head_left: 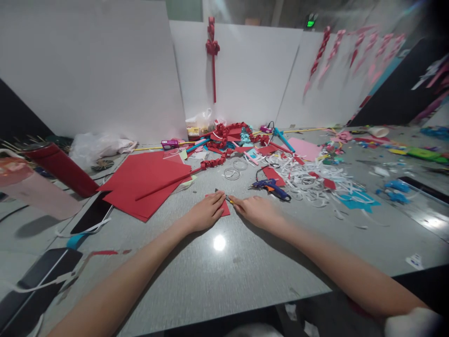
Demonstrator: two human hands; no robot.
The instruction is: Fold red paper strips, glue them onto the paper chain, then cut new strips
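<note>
My left hand (205, 211) lies flat with its fingers stretched over a small piece of red paper (225, 210), pressing it on the table. Most of that paper is hidden under the hand. In the closed fingers of my right hand (257, 211) is a slim tool with a yellow part (230, 201); its dark front end reaches toward my left fingertips. The tool's exact kind is too small to tell. Just beyond my right hand lies a blue glue gun (271, 188). Large sheets of red paper (140, 175) are stacked to the left of my left hand.
White paper strips (308, 175) are heaped on the right, near a cyan paper piece (359, 200). Red curled paper garlands (224, 135) lie at the back. Left are a phone (91, 214), a red bottle (61, 168) and a pink cup (42, 194). White panels (242, 70) stand behind.
</note>
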